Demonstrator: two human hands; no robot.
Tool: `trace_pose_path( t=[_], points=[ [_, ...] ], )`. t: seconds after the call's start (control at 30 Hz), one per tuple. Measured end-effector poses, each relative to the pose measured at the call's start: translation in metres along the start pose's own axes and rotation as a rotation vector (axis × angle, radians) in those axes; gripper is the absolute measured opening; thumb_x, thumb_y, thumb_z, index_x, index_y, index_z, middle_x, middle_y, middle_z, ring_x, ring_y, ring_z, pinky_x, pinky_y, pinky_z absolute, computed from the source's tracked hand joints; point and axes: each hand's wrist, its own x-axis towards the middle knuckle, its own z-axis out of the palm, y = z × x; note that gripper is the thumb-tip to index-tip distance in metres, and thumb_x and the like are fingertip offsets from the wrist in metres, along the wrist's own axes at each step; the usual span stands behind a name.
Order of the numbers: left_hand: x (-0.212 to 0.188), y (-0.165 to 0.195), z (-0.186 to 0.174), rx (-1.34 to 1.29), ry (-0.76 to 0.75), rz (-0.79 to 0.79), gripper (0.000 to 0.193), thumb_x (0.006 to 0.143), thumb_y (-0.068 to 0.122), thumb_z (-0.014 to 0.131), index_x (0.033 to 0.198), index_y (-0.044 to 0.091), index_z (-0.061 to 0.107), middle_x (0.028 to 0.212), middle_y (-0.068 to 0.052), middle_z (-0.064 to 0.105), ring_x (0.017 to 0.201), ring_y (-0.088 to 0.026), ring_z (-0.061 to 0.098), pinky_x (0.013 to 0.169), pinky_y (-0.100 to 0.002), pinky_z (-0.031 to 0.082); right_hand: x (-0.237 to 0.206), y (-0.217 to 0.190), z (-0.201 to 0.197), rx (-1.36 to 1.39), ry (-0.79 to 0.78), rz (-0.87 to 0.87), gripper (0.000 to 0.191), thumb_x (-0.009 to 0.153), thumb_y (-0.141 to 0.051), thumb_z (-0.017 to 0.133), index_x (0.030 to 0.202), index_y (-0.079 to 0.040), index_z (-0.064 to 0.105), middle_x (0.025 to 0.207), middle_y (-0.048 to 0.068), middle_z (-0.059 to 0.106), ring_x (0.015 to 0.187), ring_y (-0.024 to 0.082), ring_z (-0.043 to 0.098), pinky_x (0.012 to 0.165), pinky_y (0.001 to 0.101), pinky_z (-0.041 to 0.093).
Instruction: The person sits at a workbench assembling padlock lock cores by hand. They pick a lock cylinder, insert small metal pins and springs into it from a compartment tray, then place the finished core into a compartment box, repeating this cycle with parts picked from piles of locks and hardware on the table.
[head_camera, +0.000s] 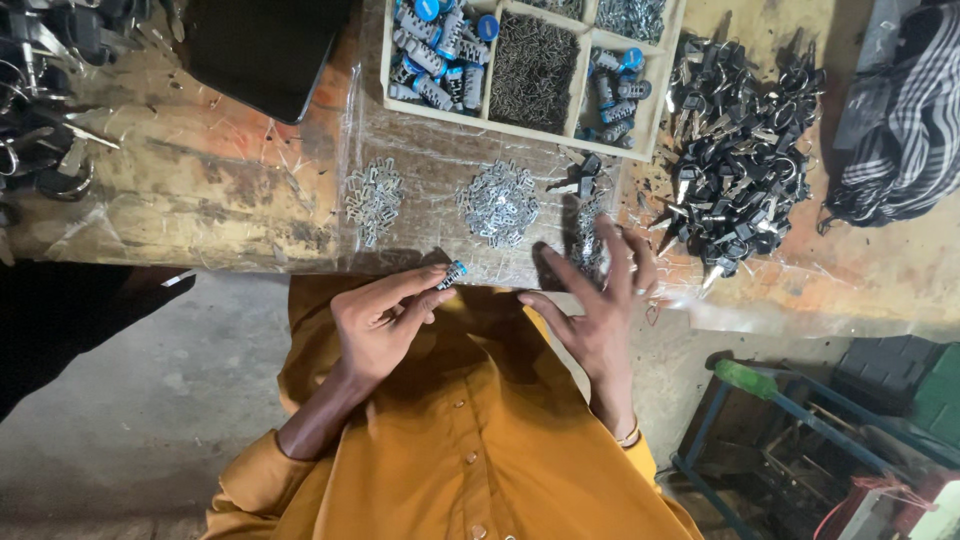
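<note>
Our left hand (385, 320) pinches a small lock barrel (452, 274); our right hand (600, 300), fingers spread and empty, hovers beside small metal clips (588, 240).

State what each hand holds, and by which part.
Left hand pinches a small lock cylinder by its lower end, between its fingertips. Right hand holds nothing, fingers spread.

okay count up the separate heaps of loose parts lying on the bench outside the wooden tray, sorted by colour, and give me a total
Silver metal heaps: 3, the left heap, the middle heap and the heap under the right hand.
Black key heaps: 1, the big pile right of the tray.
Total: 4.
The left hand pinches one small blue-tipped cylinder.
</note>
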Motion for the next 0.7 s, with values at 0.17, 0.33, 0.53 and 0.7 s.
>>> trace_pose_path(
  t=[0.17,0.33,0.53,0.7],
  points=[
    [0.004,0.004,-0.002,0.043,0.005,0.026,0.023,0.09,-0.007,0.076,0.113,-0.003,0.075,0.115,-0.015,0.077,0.083,-0.015,0.078,0.06,-0.023,0.064,-0.013,0.006,0.006,-0.074,0.059,-0.181,0.035,0.076,-0.021,0.094,0.107,-0.029,0.079,0.128,-0.005,0.063,0.125,0.027,0.049,0.106,0.0445,0.033],
    [0.004,0.009,-0.005,0.058,0.004,0.029,0.023,0.09,-0.006,0.077,0.112,-0.002,0.075,0.113,-0.014,0.078,0.081,-0.013,0.078,0.059,-0.022,0.063,-0.022,0.008,0.003,-0.127,-0.034,-0.256,0.032,0.075,-0.013,0.092,0.103,-0.024,0.08,0.113,-0.01,0.069,0.11,0.018,0.059,0.107,0.0458,0.032],
    [0.002,0.01,-0.007,0.072,0.017,0.033,0.023,0.09,-0.004,0.079,0.112,-0.002,0.075,0.112,-0.013,0.078,0.078,-0.012,0.076,0.058,-0.022,0.061,-0.013,-0.018,0.013,0.318,-0.022,-0.08,0.021,0.085,-0.004,0.086,0.102,-0.011,0.078,0.108,0.002,0.075,0.099,0.02,0.067,0.09,0.0308,0.051],
    [-0.001,0.009,-0.007,0.089,0.033,0.072,0.023,0.089,-0.001,0.081,0.112,0.0,0.075,0.112,-0.012,0.078,0.074,-0.011,0.075,0.058,-0.022,0.061,0.003,-0.058,0.028,0.536,0.017,-0.001,0.016,0.084,0.003,0.081,0.097,-0.002,0.075,0.1,0.008,0.076,0.091,0.02,0.069,0.085,0.032,0.05]
  ],
)
